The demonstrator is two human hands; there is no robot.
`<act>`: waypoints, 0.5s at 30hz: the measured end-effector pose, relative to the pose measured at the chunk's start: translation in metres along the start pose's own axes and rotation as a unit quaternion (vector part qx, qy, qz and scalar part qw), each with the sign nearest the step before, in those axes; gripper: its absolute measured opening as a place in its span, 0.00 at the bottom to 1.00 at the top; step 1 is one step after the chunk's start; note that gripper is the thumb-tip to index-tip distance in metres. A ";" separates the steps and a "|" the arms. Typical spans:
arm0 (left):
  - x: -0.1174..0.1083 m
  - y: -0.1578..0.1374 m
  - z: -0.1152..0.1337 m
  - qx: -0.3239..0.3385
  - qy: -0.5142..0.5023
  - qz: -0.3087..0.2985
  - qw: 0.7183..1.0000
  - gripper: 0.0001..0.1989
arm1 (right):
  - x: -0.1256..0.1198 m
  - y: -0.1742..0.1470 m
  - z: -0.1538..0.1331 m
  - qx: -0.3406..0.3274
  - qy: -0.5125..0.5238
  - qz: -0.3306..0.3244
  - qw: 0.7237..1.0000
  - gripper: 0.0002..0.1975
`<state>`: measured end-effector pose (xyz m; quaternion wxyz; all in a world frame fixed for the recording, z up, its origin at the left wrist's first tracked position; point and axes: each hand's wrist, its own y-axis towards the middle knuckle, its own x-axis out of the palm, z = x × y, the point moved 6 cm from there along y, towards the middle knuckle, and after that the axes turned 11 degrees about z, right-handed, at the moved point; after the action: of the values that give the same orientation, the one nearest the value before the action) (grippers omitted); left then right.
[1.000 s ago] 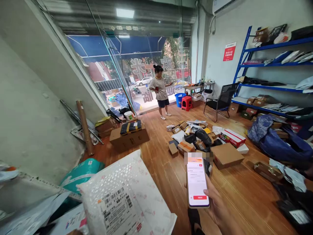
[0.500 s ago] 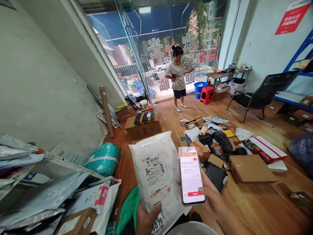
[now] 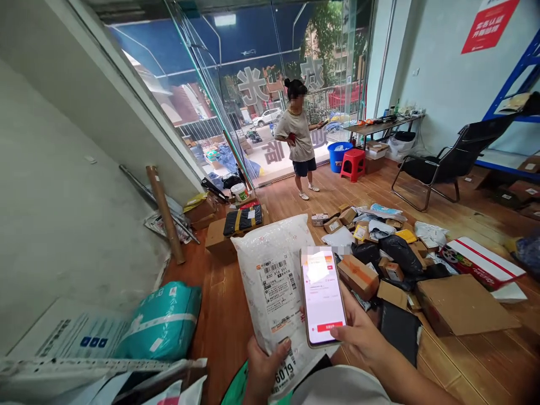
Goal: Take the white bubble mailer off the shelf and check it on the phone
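My left hand (image 3: 262,368) grips the lower edge of a white bubble-mailer parcel (image 3: 272,281) and holds it upright, its barcode label facing me. Just to its right, my right hand (image 3: 361,337) holds a smartphone (image 3: 323,296) with a lit white and red screen, my thumb near the red button. The phone's left edge overlaps the parcel.
A person (image 3: 298,140) stands by the glass front. Several cardboard boxes and bags lie in a pile (image 3: 396,253) on the wooden floor. A black chair (image 3: 451,166), red stool (image 3: 353,164) and blue bucket (image 3: 340,156) stand behind. A teal parcel (image 3: 162,320) and mailers lie left.
The parcel swung from lying low at the left to upright beside the phone, and my left hand came into view. The view dropped and shifted slightly.
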<state>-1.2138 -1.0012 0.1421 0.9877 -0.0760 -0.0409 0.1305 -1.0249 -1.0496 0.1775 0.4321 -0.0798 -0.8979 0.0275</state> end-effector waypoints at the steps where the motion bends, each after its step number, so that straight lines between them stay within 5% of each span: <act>1: 0.002 0.016 0.005 -0.002 -0.013 -0.007 1.000 0.28 | 0.006 0.015 0.003 -0.002 -0.001 -0.005 1.000 0.56; 7: 0.008 0.085 0.022 -0.024 -0.028 -0.005 0.999 0.26 | 0.024 0.079 0.014 -0.028 -0.016 -0.006 0.999 0.51; 15: 0.018 0.131 0.032 -0.008 0.027 -0.025 0.999 0.24 | 0.037 0.124 0.005 -0.048 -0.013 0.001 0.999 0.49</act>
<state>-1.2329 -0.8666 0.1534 0.9907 -0.0865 -0.0168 0.1035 -1.0363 -0.9209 0.1880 0.4164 -0.1010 -0.9035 -0.0145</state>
